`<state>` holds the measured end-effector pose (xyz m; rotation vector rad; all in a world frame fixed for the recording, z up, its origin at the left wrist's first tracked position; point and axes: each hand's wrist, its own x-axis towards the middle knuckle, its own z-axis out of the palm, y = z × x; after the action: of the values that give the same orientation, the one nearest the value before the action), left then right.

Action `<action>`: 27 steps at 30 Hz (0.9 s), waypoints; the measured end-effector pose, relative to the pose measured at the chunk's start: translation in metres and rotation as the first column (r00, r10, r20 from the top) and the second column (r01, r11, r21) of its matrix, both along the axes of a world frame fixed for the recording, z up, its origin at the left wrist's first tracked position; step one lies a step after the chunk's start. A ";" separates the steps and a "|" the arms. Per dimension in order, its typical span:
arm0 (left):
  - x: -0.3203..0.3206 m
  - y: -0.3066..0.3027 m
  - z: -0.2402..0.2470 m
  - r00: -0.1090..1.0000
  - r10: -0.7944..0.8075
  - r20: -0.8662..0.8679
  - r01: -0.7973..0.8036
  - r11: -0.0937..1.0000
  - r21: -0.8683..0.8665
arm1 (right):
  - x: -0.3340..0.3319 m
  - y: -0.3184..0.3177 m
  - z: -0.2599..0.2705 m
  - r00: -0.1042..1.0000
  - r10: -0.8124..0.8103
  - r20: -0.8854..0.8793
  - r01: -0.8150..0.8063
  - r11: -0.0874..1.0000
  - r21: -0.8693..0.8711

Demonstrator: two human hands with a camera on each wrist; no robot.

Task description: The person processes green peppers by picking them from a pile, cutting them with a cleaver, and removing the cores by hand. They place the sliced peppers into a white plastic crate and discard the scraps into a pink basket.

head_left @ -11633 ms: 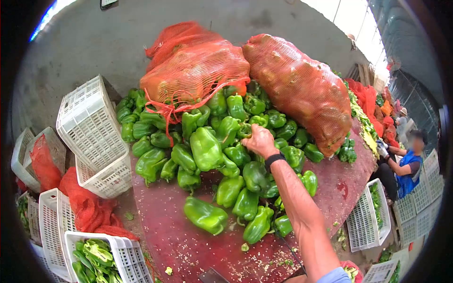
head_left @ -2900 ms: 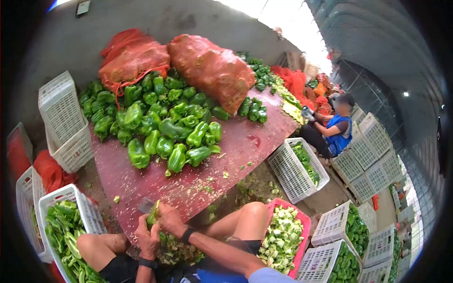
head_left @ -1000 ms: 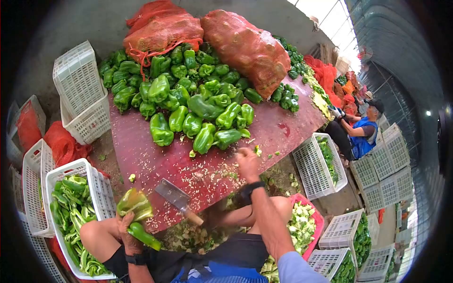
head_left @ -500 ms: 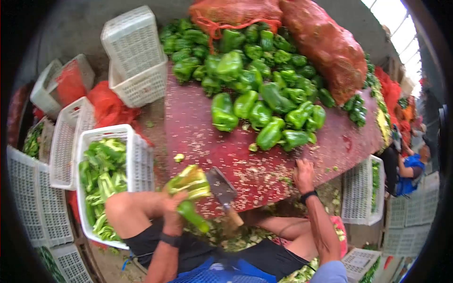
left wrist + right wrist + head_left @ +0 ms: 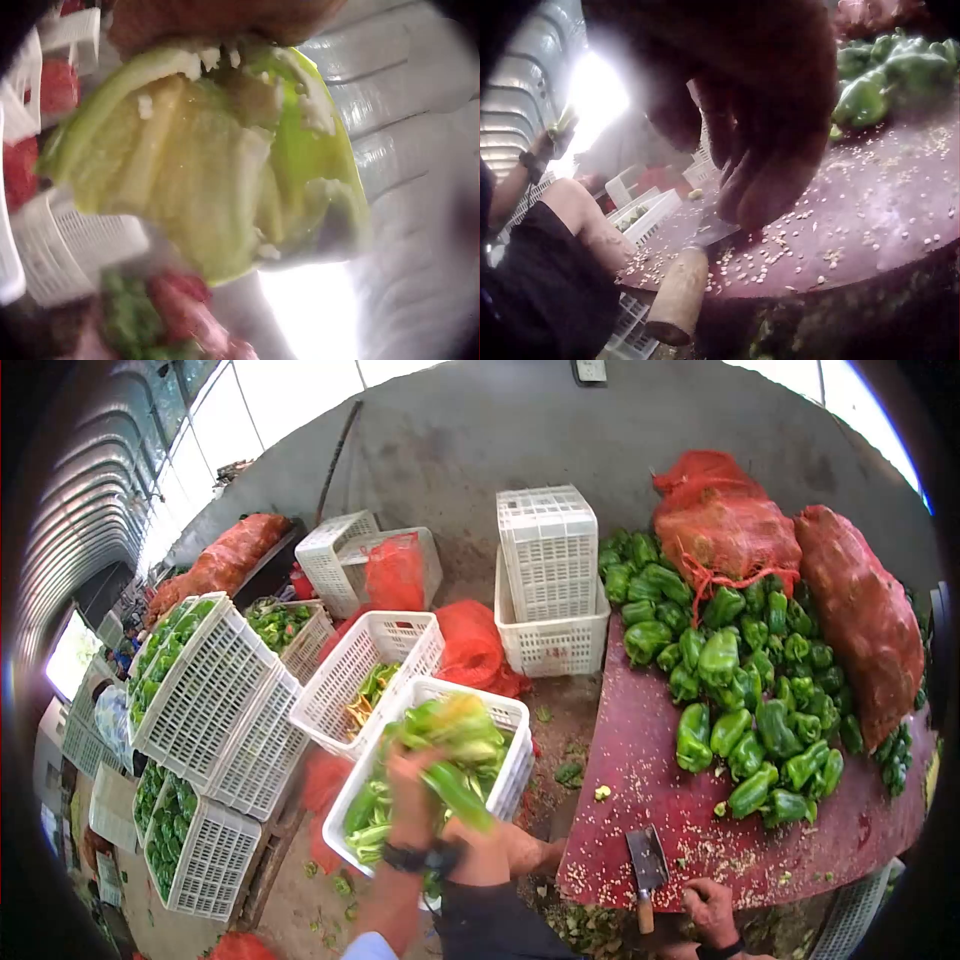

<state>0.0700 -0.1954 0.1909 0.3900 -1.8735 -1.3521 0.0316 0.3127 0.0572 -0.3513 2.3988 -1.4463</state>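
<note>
My left hand (image 5: 410, 785) has just swung away from the bench (image 5: 635, 760) and is over the white crate (image 5: 517, 775) of cut peppers (image 5: 363, 812). A half second ago it was above my knee, near the bench edge. I take this to mean the cutting of this piece is over and it belongs with the others, though it isn't let go: I'm gripping both the opened pepper (image 5: 455, 722) and a long green pepper (image 5: 456, 793) in that hand, blurred by motion.

My right hand (image 5: 710, 912) holds nothing I can see; its fingers hang loosely bent just beside the handle of the cleaver (image 5: 647, 860), nearer to it than before. The cleaver lies flat on the bench, handle toward me, blade pointing away.

The long green pepper's long axis slants down and to the right from my hand, its free end toward my knee. The opened pepper reaches up and right over the crate; at the left wrist its hollow side faces the camera, ribs running outward from my hand.
</note>
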 end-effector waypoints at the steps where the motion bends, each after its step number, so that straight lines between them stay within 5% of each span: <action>1: -0.005 -0.031 0.033 0.996 -0.039 -0.075 0.072 0.850 0.521 | 0.005 -0.006 -0.004 0.982 -0.100 0.161 0.109 0.993 -0.048; 3: -0.003 -0.200 -0.020 0.988 -0.050 -0.147 0.117 0.857 0.502 | -0.001 -0.004 -0.002 0.997 0.051 0.053 -0.052 0.999 0.016; 4: -0.002 -0.145 0.033 0.959 0.107 -0.262 0.022 0.895 0.445 | -0.005 -0.009 0.008 0.998 0.049 0.038 -0.051 0.998 0.047; 8: -0.023 -0.284 -0.005 0.913 0.376 -0.161 -0.255 0.831 0.494 | -0.028 -0.009 0.037 0.970 -0.161 -0.183 0.186 0.974 0.128; 11: -0.036 -0.230 -0.022 0.930 0.352 -0.104 -0.282 0.867 0.410 | -0.081 0.022 0.029 0.865 -0.207 -0.457 0.334 0.918 0.216; 15: -0.048 -0.025 0.017 0.971 -0.212 0.114 0.180 0.953 0.245 | -0.159 0.037 0.029 0.695 -0.305 -0.651 0.528 0.831 0.174; 17: -0.044 0.041 0.027 0.836 -0.486 0.254 0.421 0.866 0.271 | -0.195 0.044 0.002 0.805 -0.244 -0.541 0.512 0.746 0.426; 21: -0.026 0.141 0.033 0.571 -0.617 0.542 0.631 0.752 0.192 | -0.196 -0.012 -0.037 0.705 -0.114 -0.699 0.671 0.427 0.606; 24: -0.022 0.175 0.026 0.426 -0.693 0.581 0.765 0.619 0.177 | -0.188 -0.024 -0.045 0.712 -0.266 -0.650 0.687 0.453 0.568; 25: -0.011 0.187 -0.010 0.433 -0.813 0.390 0.636 0.582 0.507 | -0.185 -0.021 -0.046 0.690 -0.291 -0.663 0.710 0.448 0.543; 26: -0.005 0.197 -0.037 0.486 -0.857 0.175 0.465 0.422 0.778 | -0.178 -0.019 -0.038 0.750 -0.334 -0.572 0.658 0.472 0.587; 27: -0.004 0.203 -0.047 0.491 -0.855 0.170 0.466 0.423 0.777 | -0.168 -0.015 -0.032 0.749 -0.329 -0.576 0.658 0.474 0.585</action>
<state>0.0659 0.0074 0.1440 0.3517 -2.0540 -2.8045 -0.1365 0.2982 0.0255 0.3852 3.3653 -0.3203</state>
